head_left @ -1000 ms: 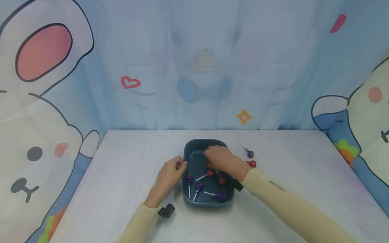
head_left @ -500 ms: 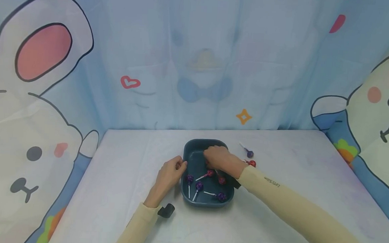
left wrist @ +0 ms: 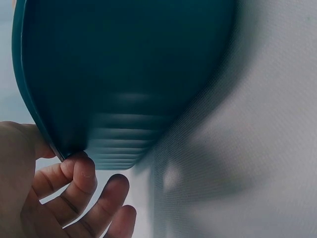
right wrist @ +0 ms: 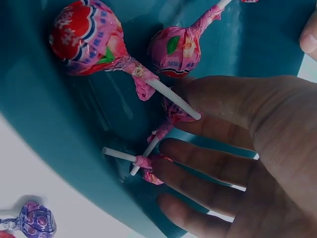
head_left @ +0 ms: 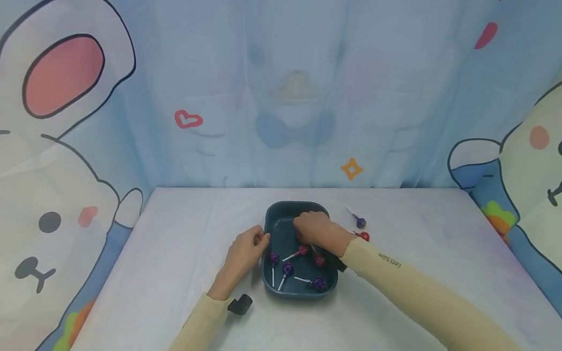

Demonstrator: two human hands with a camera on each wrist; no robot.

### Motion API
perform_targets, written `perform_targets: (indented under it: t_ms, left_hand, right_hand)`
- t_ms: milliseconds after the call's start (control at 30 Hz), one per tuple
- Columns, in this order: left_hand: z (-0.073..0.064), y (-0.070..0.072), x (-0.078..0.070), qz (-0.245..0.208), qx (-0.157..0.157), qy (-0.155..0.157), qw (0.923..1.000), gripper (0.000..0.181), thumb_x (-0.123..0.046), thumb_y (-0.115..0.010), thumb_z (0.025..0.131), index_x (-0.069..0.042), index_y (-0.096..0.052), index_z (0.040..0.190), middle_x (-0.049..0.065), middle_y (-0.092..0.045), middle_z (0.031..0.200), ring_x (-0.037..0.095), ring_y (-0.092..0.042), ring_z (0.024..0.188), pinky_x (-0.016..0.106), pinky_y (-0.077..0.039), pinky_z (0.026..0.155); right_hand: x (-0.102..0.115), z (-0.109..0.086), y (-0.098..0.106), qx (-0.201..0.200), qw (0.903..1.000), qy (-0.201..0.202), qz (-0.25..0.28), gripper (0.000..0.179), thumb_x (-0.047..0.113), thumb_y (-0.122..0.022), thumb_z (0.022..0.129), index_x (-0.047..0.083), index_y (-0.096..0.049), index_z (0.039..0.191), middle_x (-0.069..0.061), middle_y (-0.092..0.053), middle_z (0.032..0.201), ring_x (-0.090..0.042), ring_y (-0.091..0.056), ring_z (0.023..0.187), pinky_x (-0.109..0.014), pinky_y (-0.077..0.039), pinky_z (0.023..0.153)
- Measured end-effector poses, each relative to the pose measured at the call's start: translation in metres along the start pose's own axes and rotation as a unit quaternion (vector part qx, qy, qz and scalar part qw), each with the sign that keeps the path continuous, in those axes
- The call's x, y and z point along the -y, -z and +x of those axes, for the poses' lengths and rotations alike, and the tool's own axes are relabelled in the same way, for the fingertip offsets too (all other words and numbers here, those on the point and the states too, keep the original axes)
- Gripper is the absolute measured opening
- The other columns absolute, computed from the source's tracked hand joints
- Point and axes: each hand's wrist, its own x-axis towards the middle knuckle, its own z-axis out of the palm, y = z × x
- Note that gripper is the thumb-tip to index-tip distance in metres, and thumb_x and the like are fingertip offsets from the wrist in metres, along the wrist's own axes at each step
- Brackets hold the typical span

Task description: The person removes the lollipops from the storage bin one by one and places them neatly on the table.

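Note:
A dark teal plastic tub [head_left: 282,232] stands on the white-covered table. My left hand [head_left: 244,254] pinches its left rim between thumb and forefinger; in the left wrist view the other fingers hang curled beside the wall [left wrist: 124,59]. My right hand [head_left: 313,229] reaches inside the far right part of the tub. The right wrist view shows its thumb and forefinger pinching a pink-wrapped lollipop [right wrist: 177,113], partly hidden by the fingers. Close by lie a large pink-red lollipop [right wrist: 86,37], another pink one [right wrist: 176,48] and one under the fingertips [right wrist: 151,174].
Purple lollipops [head_left: 320,284] and red ones [head_left: 303,250] lie in the tub's near half. Outside, right of the tub, lie a purple lollipop [head_left: 361,222] and a red one [head_left: 365,236]. A printed cloth backdrop [head_left: 294,112] rises behind the table.
My right hand and forearm shift very slightly left inside the tub. The left hand, the tub and the visible lollipops stay in place.

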Motion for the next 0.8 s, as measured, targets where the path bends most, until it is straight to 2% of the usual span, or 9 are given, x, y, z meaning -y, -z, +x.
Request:
perform_targets:
  t_ms: [300,467,800]
  left_hand:
    - [0.0,0.001,-0.001,0.001,-0.001,-0.004,1.0,0.023,-0.038,-0.049,0.091,-0.018,-0.052,0.079,-0.004,-0.051,0.065,0.01,-0.046,0.055,0.025,-0.036,0.049]
    - [-0.002,0.002,-0.002,0.002,-0.005,-0.003,1.0,0.023,-0.038,-0.05,0.09,-0.019,-0.051,0.078,-0.004,-0.051,0.064,0.01,-0.046,0.055,0.025,-0.036,0.049]
    - [-0.002,0.001,-0.002,0.001,-0.006,-0.007,1.0,0.022,-0.037,-0.05,0.091,-0.019,-0.052,0.078,-0.004,-0.051,0.064,0.011,-0.046,0.054,0.026,-0.036,0.048]
  right_hand:
    - [-0.002,-0.002,0.001,-0.022,0.9996,0.017,-0.006,0.015,0.024,-0.065,0.083,0.01,-0.066,0.085,-0.001,-0.06,0.068,-0.014,-0.05,0.058,-0.033,-0.044,0.057]
    - [-0.002,-0.004,0.005,-0.049,0.9982,0.036,-0.006,0.014,0.026,-0.064,0.084,0.012,-0.065,0.081,0.002,-0.056,0.064,-0.014,-0.049,0.057,-0.032,-0.042,0.056]
    - [-0.005,-0.009,0.012,-0.05,0.9974,0.044,0.028,0.019,0.03,-0.067,0.082,0.015,-0.064,0.092,0.003,-0.059,0.076,-0.014,-0.052,0.071,-0.034,-0.047,0.072]
